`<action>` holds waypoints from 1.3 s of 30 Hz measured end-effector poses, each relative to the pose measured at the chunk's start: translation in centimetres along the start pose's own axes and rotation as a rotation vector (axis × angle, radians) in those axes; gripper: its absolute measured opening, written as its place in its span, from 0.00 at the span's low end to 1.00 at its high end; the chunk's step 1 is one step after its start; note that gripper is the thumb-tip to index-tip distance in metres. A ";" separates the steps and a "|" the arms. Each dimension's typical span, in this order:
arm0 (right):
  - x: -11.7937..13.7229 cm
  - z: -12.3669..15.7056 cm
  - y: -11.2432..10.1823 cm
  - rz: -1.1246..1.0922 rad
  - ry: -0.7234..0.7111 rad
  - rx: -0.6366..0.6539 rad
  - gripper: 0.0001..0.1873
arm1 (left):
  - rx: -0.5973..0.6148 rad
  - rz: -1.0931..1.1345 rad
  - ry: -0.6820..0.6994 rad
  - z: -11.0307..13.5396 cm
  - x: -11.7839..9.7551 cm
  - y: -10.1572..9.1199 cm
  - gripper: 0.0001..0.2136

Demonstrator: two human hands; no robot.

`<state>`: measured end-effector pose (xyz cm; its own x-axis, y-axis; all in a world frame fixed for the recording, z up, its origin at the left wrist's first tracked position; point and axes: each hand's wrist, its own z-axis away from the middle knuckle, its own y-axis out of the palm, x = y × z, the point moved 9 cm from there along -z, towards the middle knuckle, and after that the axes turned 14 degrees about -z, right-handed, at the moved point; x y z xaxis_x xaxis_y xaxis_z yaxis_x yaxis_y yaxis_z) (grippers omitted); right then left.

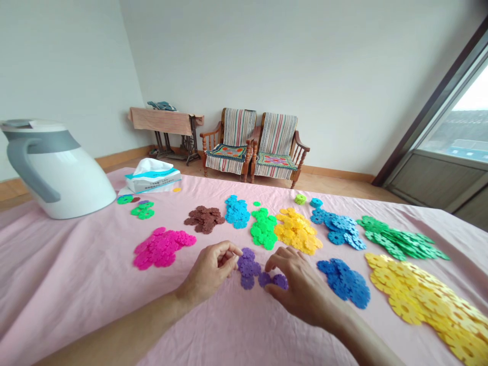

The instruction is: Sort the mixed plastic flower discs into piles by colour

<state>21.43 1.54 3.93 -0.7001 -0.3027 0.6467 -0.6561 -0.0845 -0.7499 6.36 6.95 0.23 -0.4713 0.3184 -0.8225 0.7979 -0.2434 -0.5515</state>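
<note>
A small pile of purple snowflake discs (247, 265) lies on the table between my hands. My left hand (214, 265) is at its left edge, fingers curled and thumb drawn close to the index finger in a pinch; whatever the fingertips hold, if anything, I cannot make out. Curved over a few more purple discs (279, 281) to the right is my right hand (301, 282), its thumb and fingers apart. Those discs lie flat beneath and between its fingers, partly covered. I cannot tell whether the fingertips touch them.
Sorted disc piles surround my hands: pink (162, 247), brown (204, 219), light blue (237, 212), bright green (264, 229), orange-yellow (297, 231), dark blue (345, 282), dark green (400, 238) and yellow (430, 300). A white kettle (72, 175) and tissue pack (153, 178) stand left on the pink cloth (168, 335).
</note>
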 end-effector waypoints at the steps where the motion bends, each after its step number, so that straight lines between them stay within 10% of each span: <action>1: 0.2 0.1 0.3 0.032 -0.001 0.012 0.08 | 0.000 -0.002 0.003 0.0 0.0 0.0 0.08; 33: -5.2 -0.5 -0.9 -0.324 0.213 0.179 0.02 | 0.025 -0.028 0.012 0.0 0.4 0.3 0.07; 39: -3.3 1.2 -0.4 -0.188 0.179 0.307 0.20 | 0.021 -0.046 0.015 -0.1 0.3 0.3 0.07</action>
<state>24.32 1.43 1.96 -0.6313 -0.0874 0.7706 -0.6818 -0.4110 -0.6052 6.48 7.03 -0.20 -0.5014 0.3438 -0.7940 0.7673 -0.2474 -0.5917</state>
